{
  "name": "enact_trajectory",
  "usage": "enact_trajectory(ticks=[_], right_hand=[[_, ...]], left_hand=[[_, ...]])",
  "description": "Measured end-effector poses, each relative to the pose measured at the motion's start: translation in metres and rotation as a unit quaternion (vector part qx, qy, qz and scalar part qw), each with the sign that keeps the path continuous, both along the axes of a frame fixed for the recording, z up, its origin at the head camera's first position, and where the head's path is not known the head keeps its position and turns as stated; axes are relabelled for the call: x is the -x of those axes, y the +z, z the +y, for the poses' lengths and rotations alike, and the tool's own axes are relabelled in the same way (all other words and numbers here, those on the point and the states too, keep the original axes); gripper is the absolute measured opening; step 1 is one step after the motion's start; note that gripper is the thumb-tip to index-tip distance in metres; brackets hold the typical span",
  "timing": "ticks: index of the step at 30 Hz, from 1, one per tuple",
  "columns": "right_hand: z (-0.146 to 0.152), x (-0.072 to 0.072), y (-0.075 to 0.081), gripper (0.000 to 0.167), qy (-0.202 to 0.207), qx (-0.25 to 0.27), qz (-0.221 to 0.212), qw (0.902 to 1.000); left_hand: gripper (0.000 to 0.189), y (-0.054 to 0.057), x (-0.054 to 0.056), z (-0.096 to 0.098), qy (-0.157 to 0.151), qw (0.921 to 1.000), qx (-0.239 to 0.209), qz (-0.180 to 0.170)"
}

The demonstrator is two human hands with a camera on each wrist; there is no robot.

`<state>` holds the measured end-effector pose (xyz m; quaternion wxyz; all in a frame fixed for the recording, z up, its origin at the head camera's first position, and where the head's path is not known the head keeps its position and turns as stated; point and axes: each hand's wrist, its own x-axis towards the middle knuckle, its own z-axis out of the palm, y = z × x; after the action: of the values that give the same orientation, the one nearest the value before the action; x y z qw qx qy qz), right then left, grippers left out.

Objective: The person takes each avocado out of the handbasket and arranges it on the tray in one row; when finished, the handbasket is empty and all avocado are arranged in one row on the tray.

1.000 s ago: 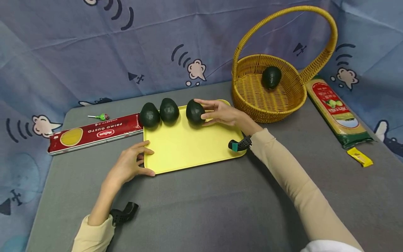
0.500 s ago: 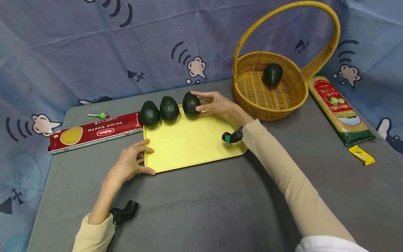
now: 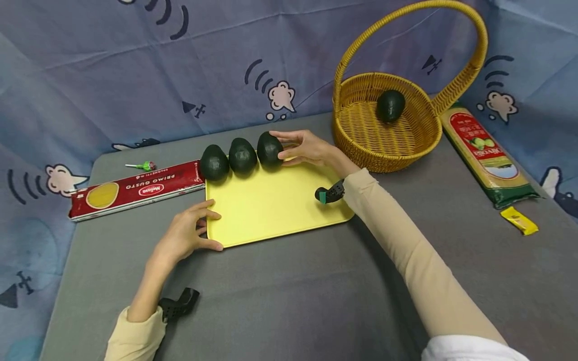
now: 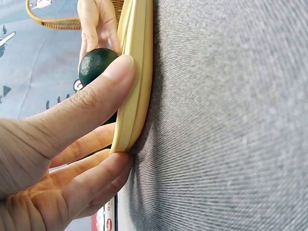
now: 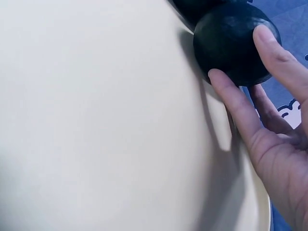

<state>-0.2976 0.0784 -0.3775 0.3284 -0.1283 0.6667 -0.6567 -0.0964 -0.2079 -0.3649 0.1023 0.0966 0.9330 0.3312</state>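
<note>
The left hand [image 3: 182, 234] grips the yellow tray [image 3: 271, 205], the right hand [image 3: 309, 148] an avocado [image 3: 268, 151]

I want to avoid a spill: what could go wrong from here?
The dark green oval avocado held by the right hand is at the far rim of the yellow rectangular tray, so it might roll off once released. It could nudge the similar avocado beside it. The left hand holds the tray's near-left corner; a tug might dislodge both.
</note>
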Motion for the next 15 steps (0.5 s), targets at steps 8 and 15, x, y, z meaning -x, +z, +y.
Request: enact_trajectory(ticks=[8, 15], right_hand=[[0.0000, -0.0004, 0.0006, 0.068, 0.001, 0.012, -0.006, 0.9999], [0.0001, -0.0009, 0.0011, 0.068, 0.000, 0.022, -0.010, 0.9997]], left_hand=[[0.059, -0.0012, 0.0003, -0.0003, 0.005, 1.0000, -0.001, 0.000], [0.060, -0.0007, 0.0010, -0.0007, 0.002, 0.9999, 0.003, -0.011]])
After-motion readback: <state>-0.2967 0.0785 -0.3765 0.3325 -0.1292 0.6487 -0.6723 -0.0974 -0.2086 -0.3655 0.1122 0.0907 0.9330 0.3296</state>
